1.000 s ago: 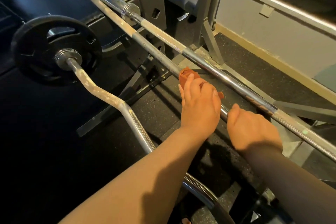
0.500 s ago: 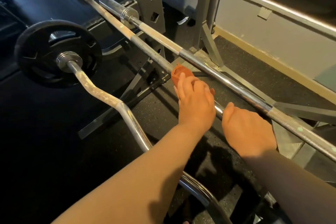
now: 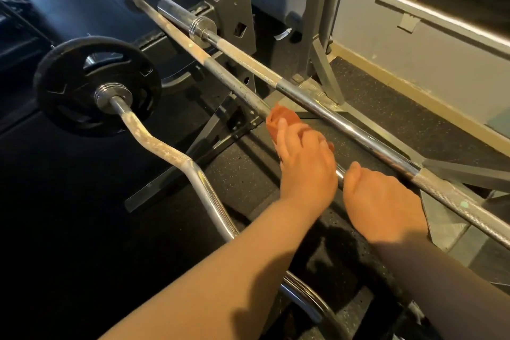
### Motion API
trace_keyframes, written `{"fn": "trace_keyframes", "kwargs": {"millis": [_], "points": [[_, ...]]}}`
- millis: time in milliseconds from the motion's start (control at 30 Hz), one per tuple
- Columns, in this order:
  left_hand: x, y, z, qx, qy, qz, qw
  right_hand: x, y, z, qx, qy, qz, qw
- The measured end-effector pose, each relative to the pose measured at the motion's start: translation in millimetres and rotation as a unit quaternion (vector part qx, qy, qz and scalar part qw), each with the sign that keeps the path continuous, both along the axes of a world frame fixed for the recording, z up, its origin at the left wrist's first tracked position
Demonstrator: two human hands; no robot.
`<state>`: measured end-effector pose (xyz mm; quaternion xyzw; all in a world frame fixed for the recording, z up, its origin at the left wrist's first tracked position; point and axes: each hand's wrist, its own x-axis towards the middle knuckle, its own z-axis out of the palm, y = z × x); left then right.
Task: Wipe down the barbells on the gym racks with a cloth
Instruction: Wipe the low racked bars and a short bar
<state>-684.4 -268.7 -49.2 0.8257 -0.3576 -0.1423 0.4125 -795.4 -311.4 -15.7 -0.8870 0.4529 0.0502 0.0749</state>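
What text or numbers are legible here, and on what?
"13": on the grey rack upright.
Lettering at the frame's top edge above it: cut off, unreadable.
On the weight plate: any raised marks are too dark to read.
On the middle barbell and the cloth: no text visible.

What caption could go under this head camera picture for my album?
Left hand holds an orange cloth on a barbell while the right hand grips the bar.

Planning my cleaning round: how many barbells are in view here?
3. A wavy curl bar with a black plate nearest left; a dull straight steel bar in the middle, under the orange cloth; a shiny chrome straight bar farthest. Others may lie outside the frame.
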Motion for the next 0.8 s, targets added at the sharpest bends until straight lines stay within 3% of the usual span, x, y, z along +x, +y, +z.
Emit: {"fn": "trace_keyframes", "kwargs": {"millis": [167, 400, 500, 633, 800], "points": [[25.8, 7.0, -5.0, 0.016, -0.047, -0.048, 0.998, 6.7, -7.5, 5.0, 0.045, 0.054, -0.001, 0.998], [85.2, -9.8, -3.2, 0.003, -0.012, 0.029, 1.0, 23.0, -17.9, 13.5, 0.14, 0.093, 0.005, 0.986], [72.1, -6.2, -1.9, -0.028, 0.02, 0.034, 0.999, 56.2, -22.5, 13.9, 0.117, 0.08, 0.036, 0.989], [87.8, 1.5, -4.5, -0.008, 0.037, -0.015, 0.999, 117.9, -19.3, 7.9, 0.056, -0.011, 0.109, 0.992], [145.0, -4.8, 2.7, 0.011, 0.009, -0.002, 1.0, 129.0, -13.8, 1.1, -0.014, 0.005, 0.113, 0.994]]}}
